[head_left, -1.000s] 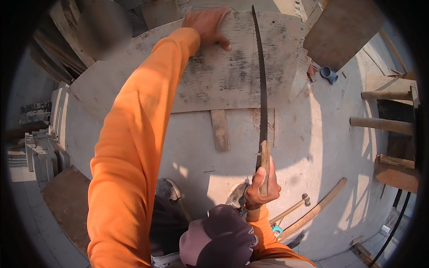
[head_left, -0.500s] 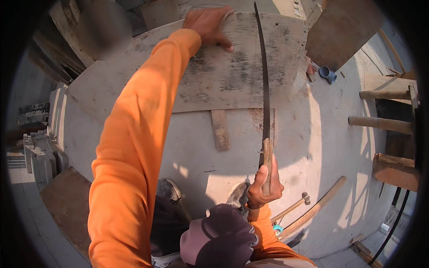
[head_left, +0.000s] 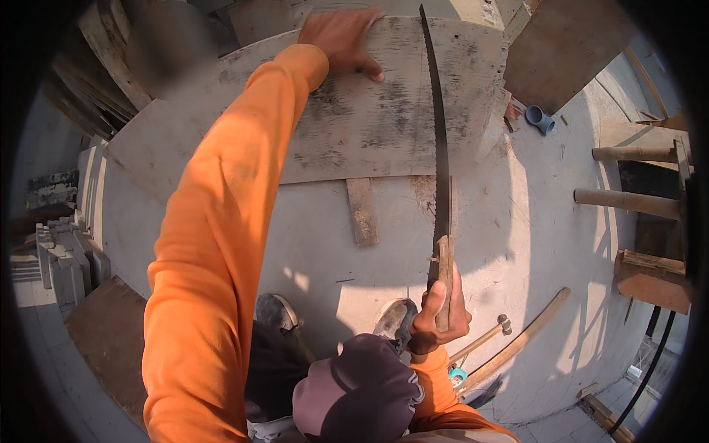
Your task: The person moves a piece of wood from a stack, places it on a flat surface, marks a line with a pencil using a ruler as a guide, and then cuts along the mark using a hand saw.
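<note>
And here are the fingers of the right hand [head_left: 427, 326], closed around the wooden handle [head_left: 444, 260] of the saw [head_left: 441, 148], thumb laid along its side. From my end the blade runs away over the right part of the board [head_left: 362, 136], crossing its near edge, tip just past the far edge. Whether the teeth touch the wood, I cannot tell.

Across to the left hand [head_left: 340, 43]: it lies at the board's far edge, thumb spread apart on the face (the fingertips blur, so whether they hook over I can't say).

Now the stroke! I'd want long, even pulls, wrist in line with the blade, light pressure, teeth left to do the work. The left hand should bear down firmly, and that thumb belongs well clear of the toothed side facing it.

Further out, a wooden strip [head_left: 362, 213] juts from beneath the board's near edge onto the floor [head_left: 480, 277]; I'd judge steady support there matters against chatter. Beyond the board's right edge sits a blue pipe fitting [head_left: 540, 120]; nearer the person, a hammer [head_left: 483, 339] lies beside a curved timber [head_left: 523, 340].
</note>
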Demonstrator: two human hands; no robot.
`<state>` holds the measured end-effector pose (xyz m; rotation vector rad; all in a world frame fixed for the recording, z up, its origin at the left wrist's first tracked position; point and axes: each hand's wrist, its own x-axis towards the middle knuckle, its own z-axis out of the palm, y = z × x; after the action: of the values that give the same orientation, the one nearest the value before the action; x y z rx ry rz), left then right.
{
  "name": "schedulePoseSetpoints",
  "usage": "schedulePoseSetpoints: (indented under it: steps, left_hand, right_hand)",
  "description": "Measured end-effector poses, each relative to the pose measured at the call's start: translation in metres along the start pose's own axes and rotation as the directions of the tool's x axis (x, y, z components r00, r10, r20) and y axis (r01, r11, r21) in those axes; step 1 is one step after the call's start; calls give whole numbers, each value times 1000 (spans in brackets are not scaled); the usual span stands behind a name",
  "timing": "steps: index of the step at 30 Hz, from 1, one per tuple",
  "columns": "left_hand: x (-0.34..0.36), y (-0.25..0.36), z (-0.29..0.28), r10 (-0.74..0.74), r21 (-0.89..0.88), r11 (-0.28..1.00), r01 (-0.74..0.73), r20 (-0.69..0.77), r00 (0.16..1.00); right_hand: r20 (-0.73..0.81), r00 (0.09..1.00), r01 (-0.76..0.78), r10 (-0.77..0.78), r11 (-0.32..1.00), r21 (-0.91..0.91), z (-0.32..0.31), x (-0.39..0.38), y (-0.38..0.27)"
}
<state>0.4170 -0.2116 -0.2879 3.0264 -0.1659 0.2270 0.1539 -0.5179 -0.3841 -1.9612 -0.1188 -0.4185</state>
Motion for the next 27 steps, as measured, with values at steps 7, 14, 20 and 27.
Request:
schedulePoseSetpoints:
  steps: [7,14,20,27]
  left_hand:
    - [-8,8,-5,-21,-73,997,16,-66,998]
    - [-9,-17,13,16,-75,997,-26,-137,990]
    - [-3,13,-10,-30,-57,998,26,-55,998]
    - [-7,-6,2,-54,15,998,56,-120,991]
  right_hand:
    - [-153,967,220,-203,971,99,90,156,-48]
    - [4,999,36,-36,998,58,3,-7,-9]
    - [-157,953,269,-259,962,45,85,149,-34]
    - [-41,984,175,-174,984,19,20,19,3]
